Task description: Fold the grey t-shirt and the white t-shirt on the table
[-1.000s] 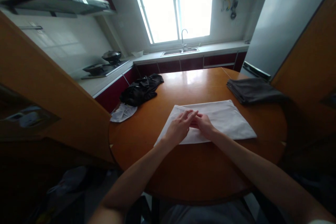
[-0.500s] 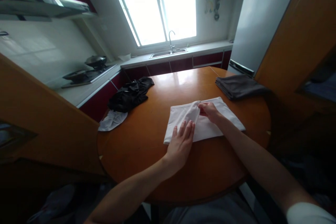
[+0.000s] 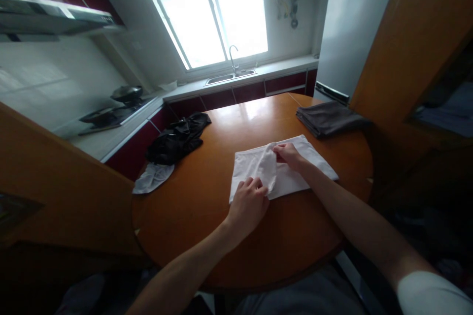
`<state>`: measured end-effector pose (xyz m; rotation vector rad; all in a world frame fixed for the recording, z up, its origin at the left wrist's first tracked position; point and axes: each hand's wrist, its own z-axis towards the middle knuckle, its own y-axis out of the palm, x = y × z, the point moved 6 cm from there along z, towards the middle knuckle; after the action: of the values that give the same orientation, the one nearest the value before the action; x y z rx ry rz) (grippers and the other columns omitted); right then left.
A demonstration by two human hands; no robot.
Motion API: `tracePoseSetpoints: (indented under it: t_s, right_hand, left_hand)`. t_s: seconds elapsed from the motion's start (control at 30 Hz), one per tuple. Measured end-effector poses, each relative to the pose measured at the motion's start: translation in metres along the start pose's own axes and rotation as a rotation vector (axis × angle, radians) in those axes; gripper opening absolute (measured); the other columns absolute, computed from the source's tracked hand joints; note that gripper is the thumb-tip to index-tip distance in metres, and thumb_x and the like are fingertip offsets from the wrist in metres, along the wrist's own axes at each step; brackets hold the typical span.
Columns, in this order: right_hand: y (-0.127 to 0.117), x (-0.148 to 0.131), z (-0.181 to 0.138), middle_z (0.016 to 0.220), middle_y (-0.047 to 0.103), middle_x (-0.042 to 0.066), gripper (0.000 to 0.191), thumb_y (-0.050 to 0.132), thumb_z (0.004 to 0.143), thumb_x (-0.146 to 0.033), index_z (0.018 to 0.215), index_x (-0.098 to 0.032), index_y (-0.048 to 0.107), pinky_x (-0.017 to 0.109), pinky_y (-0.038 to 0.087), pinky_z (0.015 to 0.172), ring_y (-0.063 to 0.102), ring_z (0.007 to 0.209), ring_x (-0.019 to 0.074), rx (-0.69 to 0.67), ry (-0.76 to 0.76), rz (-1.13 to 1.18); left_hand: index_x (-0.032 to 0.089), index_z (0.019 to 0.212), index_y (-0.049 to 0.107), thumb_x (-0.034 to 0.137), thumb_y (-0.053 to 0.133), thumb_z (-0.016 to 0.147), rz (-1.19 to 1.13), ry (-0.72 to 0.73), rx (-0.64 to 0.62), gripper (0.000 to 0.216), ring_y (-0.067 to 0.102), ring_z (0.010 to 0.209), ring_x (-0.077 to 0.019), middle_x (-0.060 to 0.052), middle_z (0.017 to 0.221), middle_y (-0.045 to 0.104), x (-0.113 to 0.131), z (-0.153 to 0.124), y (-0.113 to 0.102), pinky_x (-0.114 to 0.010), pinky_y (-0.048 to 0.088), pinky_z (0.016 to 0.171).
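Note:
A folded white garment (image 3: 248, 165) lies flat on the wooden table (image 3: 192, 206), with a raised flap running across its middle. My right hand (image 3: 289, 155) pinches the far end of that flap. At the near edge, my left hand (image 3: 248, 206) has its fingers curled around the other end of the flap. The fingertips of the left hand are partly hidden.
A crumpled black garment (image 3: 177, 140) and a white piece of cloth (image 3: 153, 178) lie at the table's left edge. Dark grey folded fabric (image 3: 328, 117) rests at the right. Beyond stand a counter with a sink (image 3: 231, 78) and a fridge (image 3: 343, 29).
My left hand has gone from lying flat with fingers stretched to curling around the near end of the flap. My right hand keeps its pinch. The view has shifted slightly.

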<state>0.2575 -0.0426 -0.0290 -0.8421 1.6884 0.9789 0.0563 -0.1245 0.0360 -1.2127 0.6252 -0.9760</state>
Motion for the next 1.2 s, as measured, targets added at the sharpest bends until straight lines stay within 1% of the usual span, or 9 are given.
tracePoseSetpoints:
  t_s: [0.2, 0.37, 0.47, 0.57, 0.73, 0.8, 1.0, 1.1, 1.2]
  right_hand:
    - [-0.007, -0.032, 0.011, 0.053, 0.063, 0.000, 0.013, 0.075, 0.070, -0.013, 0.063, -0.016, 0.064, 0.021, 0.055, 0.051, 0.058, 0.049, 0.0108, -0.040, -0.027, -0.078]
    - [-0.032, -0.074, 0.029, 0.051, 0.060, -0.001, 0.016, 0.076, 0.071, -0.014, 0.061, -0.016, 0.064, 0.019, 0.050, 0.049, 0.053, 0.046, 0.0087, -0.076, -0.092, -0.129]
    - [-0.058, -0.083, 0.040, 0.052, 0.061, -0.001, 0.016, 0.077, 0.072, -0.015, 0.062, -0.015, 0.064, 0.018, 0.047, 0.048, 0.054, 0.047, 0.0089, -0.087, -0.090, -0.180]
    - [-0.089, -0.078, 0.050, 0.054, 0.063, 0.000, 0.014, 0.077, 0.073, -0.014, 0.063, -0.014, 0.067, 0.018, 0.044, 0.045, 0.054, 0.047, 0.0093, -0.054, -0.063, -0.264]
    - [-0.120, -0.067, 0.061, 0.054, 0.062, 0.000, 0.014, 0.080, 0.071, -0.011, 0.064, -0.013, 0.068, 0.019, 0.044, 0.047, 0.054, 0.047, 0.0089, -0.007, -0.046, -0.360]
    - [-0.124, -0.067, 0.064, 0.053, 0.061, -0.001, 0.012, 0.080, 0.072, -0.011, 0.066, -0.012, 0.069, 0.018, 0.044, 0.048, 0.053, 0.047, 0.0081, 0.004, -0.045, -0.392]
    - [-0.136, -0.065, 0.076, 0.056, 0.062, -0.002, 0.005, 0.075, 0.077, -0.010, 0.075, -0.012, 0.071, 0.017, 0.045, 0.049, 0.055, 0.049, 0.0086, 0.047, -0.074, -0.398]
    - [-0.142, -0.059, 0.078, 0.054, 0.061, -0.002, 0.007, 0.075, 0.078, -0.009, 0.073, -0.012, 0.071, 0.019, 0.045, 0.048, 0.054, 0.047, 0.0093, 0.067, -0.049, -0.435]
    - [-0.144, -0.054, 0.077, 0.053, 0.060, -0.002, 0.007, 0.075, 0.079, -0.009, 0.074, -0.011, 0.071, 0.019, 0.044, 0.046, 0.052, 0.046, 0.0091, 0.064, -0.023, -0.492]
  left_hand:
    - [0.021, 0.101, 0.074, 0.006, 0.057, 0.082, -0.557, -0.074, 0.157, 0.030, 0.058, 0.064, -0.0108, -0.001, 0.082, 0.066, -0.004, 0.015, -0.014, -0.022, 0.051, 0.061]
    - [0.018, 0.098, 0.077, 0.010, 0.059, 0.082, -0.777, -0.047, 0.219, 0.025, 0.060, 0.065, -0.0096, -0.001, 0.081, 0.066, 0.014, 0.060, -0.018, -0.018, 0.050, 0.058]
    - [0.017, 0.086, 0.077, 0.009, 0.062, 0.079, -0.763, -0.046, 0.223, 0.019, 0.056, 0.061, -0.0099, 0.000, 0.071, 0.064, 0.032, 0.095, -0.004, -0.020, 0.048, 0.058]
    - [0.018, 0.082, 0.076, 0.008, 0.064, 0.077, -0.746, 0.010, 0.171, 0.017, 0.055, 0.059, -0.0099, 0.001, 0.068, 0.064, 0.054, 0.121, 0.025, -0.021, 0.046, 0.059]
    - [0.018, 0.080, 0.075, 0.007, 0.063, 0.078, -0.648, 0.117, 0.036, 0.016, 0.054, 0.060, -0.0106, 0.000, 0.072, 0.064, 0.081, 0.141, 0.071, -0.022, 0.044, 0.060]
    - [0.018, 0.079, 0.074, 0.007, 0.062, 0.080, -0.606, 0.128, 0.011, 0.016, 0.053, 0.060, -0.0107, 0.000, 0.072, 0.063, 0.086, 0.144, 0.076, -0.022, 0.043, 0.060]
    - [0.018, 0.082, 0.074, 0.013, 0.061, 0.089, -0.570, 0.130, 0.004, 0.016, 0.056, 0.062, -0.0116, -0.001, 0.075, 0.065, 0.092, 0.152, 0.070, -0.023, 0.044, 0.063]
    - [0.018, 0.082, 0.074, 0.014, 0.059, 0.092, -0.525, 0.144, -0.063, 0.019, 0.058, 0.064, -0.0127, -0.003, 0.077, 0.067, 0.096, 0.149, 0.079, -0.024, 0.046, 0.065]
    - [0.019, 0.094, 0.077, 0.014, 0.057, 0.093, -0.521, 0.167, -0.124, 0.020, 0.064, 0.070, -0.0149, -0.004, 0.084, 0.070, 0.101, 0.142, 0.088, -0.024, 0.049, 0.068]
